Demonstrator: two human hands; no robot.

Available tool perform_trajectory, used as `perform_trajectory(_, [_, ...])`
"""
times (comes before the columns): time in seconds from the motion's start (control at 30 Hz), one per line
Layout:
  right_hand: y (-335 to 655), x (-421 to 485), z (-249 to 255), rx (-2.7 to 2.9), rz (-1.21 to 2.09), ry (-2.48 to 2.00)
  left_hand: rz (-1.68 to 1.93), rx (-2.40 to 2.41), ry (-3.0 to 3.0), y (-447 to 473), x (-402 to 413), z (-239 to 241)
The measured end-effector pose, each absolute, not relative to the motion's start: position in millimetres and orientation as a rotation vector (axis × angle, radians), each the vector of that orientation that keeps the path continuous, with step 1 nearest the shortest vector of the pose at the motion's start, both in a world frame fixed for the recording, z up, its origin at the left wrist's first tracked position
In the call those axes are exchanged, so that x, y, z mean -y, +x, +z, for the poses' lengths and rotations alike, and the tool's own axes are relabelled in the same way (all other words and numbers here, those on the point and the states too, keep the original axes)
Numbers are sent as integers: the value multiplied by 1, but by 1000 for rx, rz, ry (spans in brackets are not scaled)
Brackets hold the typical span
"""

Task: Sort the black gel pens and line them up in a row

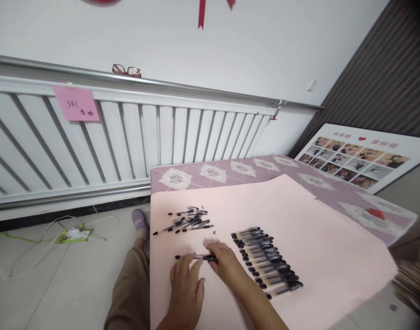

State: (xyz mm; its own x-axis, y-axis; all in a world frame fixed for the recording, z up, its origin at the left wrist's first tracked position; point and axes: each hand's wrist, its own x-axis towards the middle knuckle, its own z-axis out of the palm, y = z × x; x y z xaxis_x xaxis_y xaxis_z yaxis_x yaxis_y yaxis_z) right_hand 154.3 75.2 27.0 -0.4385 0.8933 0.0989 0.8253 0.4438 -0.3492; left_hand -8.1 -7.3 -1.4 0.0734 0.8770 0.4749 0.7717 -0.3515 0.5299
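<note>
A: Quick pass. Left hand point(185, 286) lies low on the pink sheet point(333, 247), fingers spread and mostly flat, tips touching the clear barrel of the pen point(195, 257). Right hand point(226, 266) fingers closed narrow around the pen's black cap end.

B: So where's the pen exactly?

A: Lying crosswise between both hands, near the front of the surface point(251, 170), between the loose pile point(187, 221) further back and the neat row of pens point(266, 262) just to the right.

B: Handling notes?

A: My judgement: pin the barrel steady with the left, keep the right's pull or push straight along the pen's axis, don't let it roll. Keep elbows off the row, it's close to the right wrist.

B: Anything unclear?

A: Plenty. Can't tell whether the cap is on, half on or off; the right fingers cover that joint. Small bits near the pile are too tiny to name. Both forearms cut off at the bottom edge. Writing on the pink note point(77, 104) on the radiator is only partly readable.
</note>
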Motion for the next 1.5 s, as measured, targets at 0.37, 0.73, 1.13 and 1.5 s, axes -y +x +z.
perform_trajectory(0.37, [180,-64,24,2407,266,-1656,826,-1846,2171,2,4,-7])
perform_trajectory(0.73, [174,-108,42,2263,239,-1786,712,-1846,2047,6,5,10])
perform_trajectory(1.13, [153,-143,30,2106,322,-1941,763,-1757,2049,5,5,18])
perform_trajectory(1.5, [164,-110,36,1835,580,-1667,770,-1731,2080,5,6,18])
